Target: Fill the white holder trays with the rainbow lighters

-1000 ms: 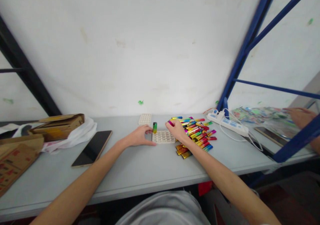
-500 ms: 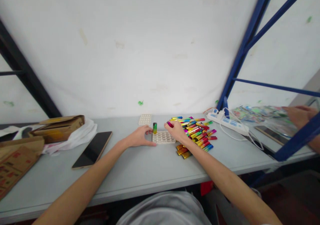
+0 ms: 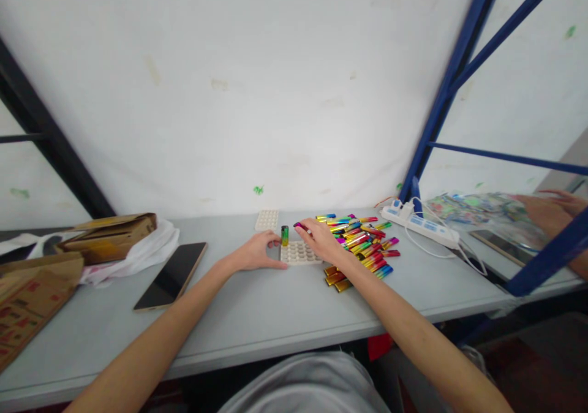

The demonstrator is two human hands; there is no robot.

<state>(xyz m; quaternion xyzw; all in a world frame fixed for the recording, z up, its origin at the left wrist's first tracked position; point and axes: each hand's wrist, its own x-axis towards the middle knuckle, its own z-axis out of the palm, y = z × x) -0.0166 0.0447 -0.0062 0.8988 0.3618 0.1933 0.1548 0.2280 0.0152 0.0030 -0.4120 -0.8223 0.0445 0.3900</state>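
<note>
A small white tray with round holes (image 3: pixel 298 255) lies on the grey table (image 3: pixel 257 309). My left hand (image 3: pixel 255 252) rests on the tray's left edge, fingers curled against it. One green-yellow lighter (image 3: pixel 285 235) stands upright in the tray's far left corner. My right hand (image 3: pixel 319 241) hovers over the tray and pinches a pink lighter (image 3: pixel 300 225) at its fingertips. A heap of rainbow-coloured lighters (image 3: pixel 362 244) lies just right of the tray.
A second holed tray (image 3: pixel 267 219) lies behind. A dark phone (image 3: pixel 171 276), cardboard boxes (image 3: pixel 108 235) and a white bag sit at left. A white power strip (image 3: pixel 427 228) and another person's hand (image 3: pixel 549 211) are at right, behind blue frame bars (image 3: pixel 441 103).
My right hand has carried the pink lighter leftward from the heap to above the tray. My left hand has stayed on the tray's edge.
</note>
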